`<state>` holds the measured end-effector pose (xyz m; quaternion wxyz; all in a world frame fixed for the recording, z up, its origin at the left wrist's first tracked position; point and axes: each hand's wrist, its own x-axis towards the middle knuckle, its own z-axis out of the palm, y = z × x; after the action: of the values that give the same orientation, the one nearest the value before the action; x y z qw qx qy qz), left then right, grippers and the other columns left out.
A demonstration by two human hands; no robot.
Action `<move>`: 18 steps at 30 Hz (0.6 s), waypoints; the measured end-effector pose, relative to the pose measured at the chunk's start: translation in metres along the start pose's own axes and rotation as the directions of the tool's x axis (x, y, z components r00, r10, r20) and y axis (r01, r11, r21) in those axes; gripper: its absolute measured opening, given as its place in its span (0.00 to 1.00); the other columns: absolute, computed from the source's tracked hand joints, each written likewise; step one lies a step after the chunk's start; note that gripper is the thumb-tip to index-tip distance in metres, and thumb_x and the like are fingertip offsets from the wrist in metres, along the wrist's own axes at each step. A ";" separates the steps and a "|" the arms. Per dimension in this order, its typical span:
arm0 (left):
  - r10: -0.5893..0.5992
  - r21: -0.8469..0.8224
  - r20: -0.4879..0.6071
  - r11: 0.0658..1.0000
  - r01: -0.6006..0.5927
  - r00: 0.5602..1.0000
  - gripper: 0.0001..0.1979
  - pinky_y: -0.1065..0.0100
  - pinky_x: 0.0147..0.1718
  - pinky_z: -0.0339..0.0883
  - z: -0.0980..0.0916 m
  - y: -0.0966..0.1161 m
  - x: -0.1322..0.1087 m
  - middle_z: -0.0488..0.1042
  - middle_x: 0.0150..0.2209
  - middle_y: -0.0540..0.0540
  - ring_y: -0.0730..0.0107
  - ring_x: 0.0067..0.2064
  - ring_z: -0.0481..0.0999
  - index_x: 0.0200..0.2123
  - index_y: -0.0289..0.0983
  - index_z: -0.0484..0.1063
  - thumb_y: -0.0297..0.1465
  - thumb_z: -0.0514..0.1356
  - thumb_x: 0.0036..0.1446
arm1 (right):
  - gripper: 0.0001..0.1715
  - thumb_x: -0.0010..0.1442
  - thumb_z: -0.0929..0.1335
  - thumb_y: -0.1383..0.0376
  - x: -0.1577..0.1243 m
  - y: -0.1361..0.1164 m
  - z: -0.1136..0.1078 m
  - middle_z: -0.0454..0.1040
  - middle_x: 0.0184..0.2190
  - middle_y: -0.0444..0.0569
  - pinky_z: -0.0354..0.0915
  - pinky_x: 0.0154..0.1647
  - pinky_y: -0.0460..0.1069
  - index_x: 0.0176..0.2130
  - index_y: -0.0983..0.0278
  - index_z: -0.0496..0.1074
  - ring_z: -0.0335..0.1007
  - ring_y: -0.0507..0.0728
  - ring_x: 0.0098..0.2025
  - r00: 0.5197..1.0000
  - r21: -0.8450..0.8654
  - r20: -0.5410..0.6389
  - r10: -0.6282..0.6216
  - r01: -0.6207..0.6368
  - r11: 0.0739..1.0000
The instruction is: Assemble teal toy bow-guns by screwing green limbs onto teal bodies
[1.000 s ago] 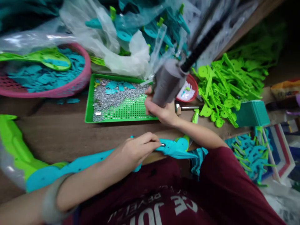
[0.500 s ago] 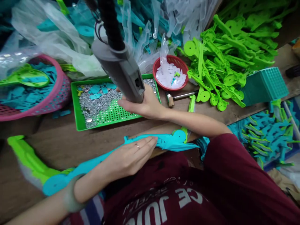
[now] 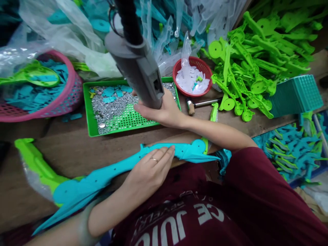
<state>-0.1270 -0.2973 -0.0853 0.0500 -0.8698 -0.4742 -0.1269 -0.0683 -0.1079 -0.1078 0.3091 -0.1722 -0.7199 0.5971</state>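
In the head view my right hand (image 3: 170,111) is wrapped round the lower end of a grey power screwdriver (image 3: 139,70), which hangs from a thick black coiled cord above the screw tray. The tool's tip is hidden. My left hand (image 3: 150,167), fingers together, grips the middle of a long turquoise plastic piece (image 3: 99,176) along the table's near edge, my thumb out of sight. Its broad face, dotted with small holes, is turned up. A bright green plastic arm (image 3: 42,167) joins its left end, and another green part (image 3: 214,112) shows behind its right end.
Behind the piece stands a green tray (image 3: 89,128) of screws. A pink basket (image 3: 73,82) is left, a red basket (image 3: 178,83) of white pieces at the back. A hammer (image 3: 202,103) lies near piled green parts (image 3: 246,65). Turquoise parts (image 3: 289,147) fill the right.
The turquoise piece has rolled in my left hand, so its flat face and a pointed lower-left tip now show. My right hand still holds the screwdriver. The view has shifted slightly.
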 end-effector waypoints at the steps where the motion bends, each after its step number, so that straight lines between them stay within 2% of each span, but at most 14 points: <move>1: -0.023 0.011 0.017 1.000 0.023 1.000 0.21 0.58 0.48 0.72 0.001 0.003 -0.001 0.79 0.49 0.34 0.55 0.49 0.78 0.50 0.24 0.77 0.15 0.47 0.62 | 0.21 0.56 0.73 0.51 0.000 0.000 0.000 0.68 0.28 0.39 0.72 0.37 0.49 0.41 0.60 0.68 0.70 0.52 0.34 1.000 -0.006 -0.002 0.014 -0.014 1.000; 4: -0.090 0.033 0.024 0.996 0.089 0.996 0.20 0.56 0.45 0.74 0.002 0.013 -0.004 0.80 0.47 0.33 0.52 0.47 0.79 0.50 0.24 0.77 0.18 0.49 0.63 | 0.22 0.54 0.75 0.50 -0.001 -0.001 0.000 0.69 0.28 0.39 0.72 0.35 0.49 0.40 0.60 0.68 0.70 0.52 0.34 1.000 0.025 -0.016 0.004 -0.003 1.000; 9: -0.199 0.104 0.027 0.975 0.195 0.980 0.21 0.61 0.34 0.74 0.001 0.037 0.001 0.79 0.51 0.31 0.58 0.38 0.79 0.55 0.28 0.74 0.18 0.52 0.62 | 0.22 0.54 0.74 0.48 -0.006 -0.004 0.000 0.68 0.25 0.40 0.71 0.30 0.48 0.34 0.60 0.67 0.67 0.51 0.29 0.998 0.067 -0.042 0.040 -0.037 0.997; 14: -0.324 0.193 0.041 0.931 0.311 0.945 0.19 0.66 0.28 0.71 0.008 0.060 0.014 0.79 0.48 0.28 0.61 0.34 0.78 0.52 0.21 0.75 0.18 0.55 0.59 | 0.24 0.57 0.71 0.44 -0.005 -0.005 0.002 0.66 0.22 0.41 0.69 0.28 0.49 0.29 0.60 0.66 0.67 0.52 0.27 0.999 0.083 0.011 0.050 -0.051 0.995; 18: -0.425 0.169 -0.020 0.891 0.422 0.905 0.20 0.66 0.29 0.73 0.018 0.070 0.016 0.79 0.49 0.28 0.61 0.36 0.79 0.52 0.20 0.76 0.16 0.54 0.58 | 0.20 0.57 0.70 0.45 -0.013 -0.031 -0.005 0.65 0.21 0.38 0.69 0.26 0.49 0.36 0.57 0.67 0.66 0.52 0.23 0.999 0.089 -0.037 0.001 0.003 0.996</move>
<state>-0.0571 -0.3183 -0.0964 0.0908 -0.7394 -0.6615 -0.0866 -0.0511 -0.1190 -0.0809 0.3301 -0.1690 -0.6867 0.6252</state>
